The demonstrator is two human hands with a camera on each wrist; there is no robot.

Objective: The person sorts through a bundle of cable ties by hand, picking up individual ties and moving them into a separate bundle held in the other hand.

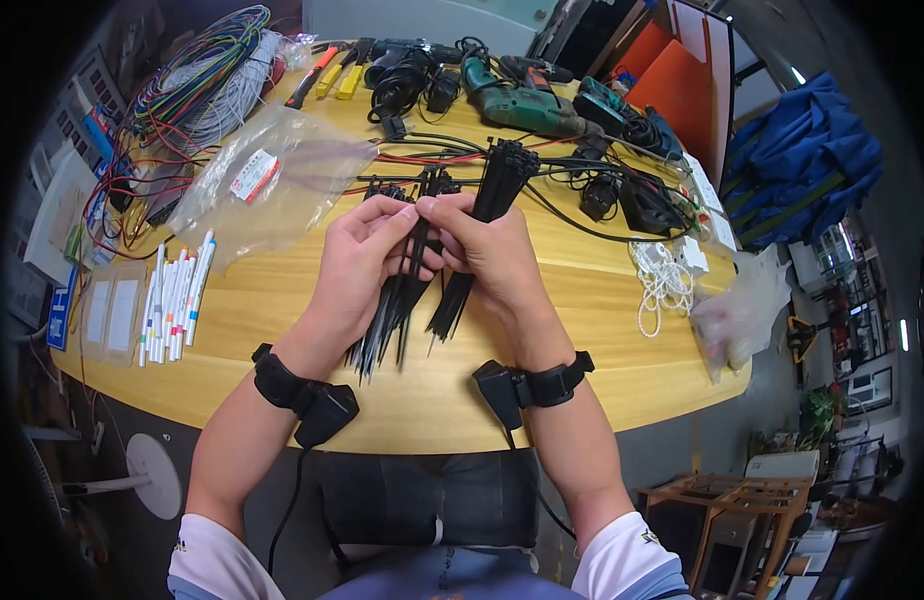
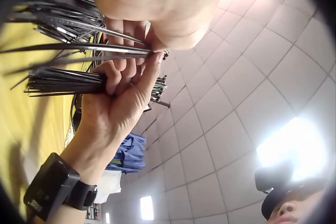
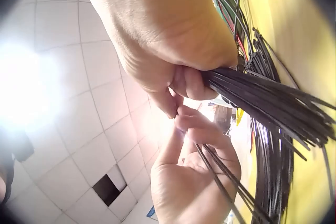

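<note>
My right hand [image 1: 497,250] grips a thick bundle of black cable ties [image 1: 502,185], heads up and tails fanning down toward me. Between the thumb and fingers of my left hand [image 1: 354,262], a few separate cable ties [image 3: 219,175] are pinched, their tails hanging down. Both thumbs and index fingertips meet at the heads of these ties. Below and behind the hands, more black cable ties [image 3: 270,169] lie in a pile on the wooden table [image 1: 272,310]; the left hand partly hides them in the head view.
Left of the hands lie a clear plastic bag [image 1: 307,160] with a label and several markers [image 1: 175,300]. Coiled wires [image 1: 197,90], a green drill [image 1: 527,105] and black cables [image 1: 572,170] line the back. A white beaded cord [image 1: 664,285] lies at the right.
</note>
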